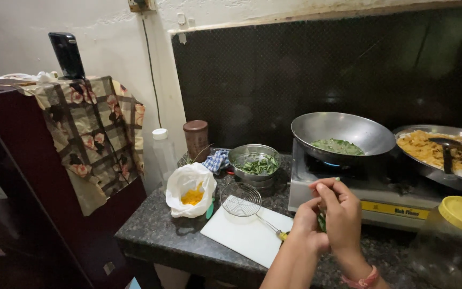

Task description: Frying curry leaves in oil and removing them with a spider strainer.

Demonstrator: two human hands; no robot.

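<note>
Bare-armed and sleeveless to the elbow, the person wears a pinkish-red band [360,281] on the right wrist.

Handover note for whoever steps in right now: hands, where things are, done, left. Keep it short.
Left hand and right hand are together in front of the stove, pinching a small green piece, likely a leaf or chilli; grip detail is unclear.
The wok sits on the lit burner with green leaves in it.
More greens fill the steel bowl to its left.
The wire skimmer lies on the white cutting board.
Done: some greens are in the wok.
Left: the held piece and the bowl's greens are not in it.
</note>
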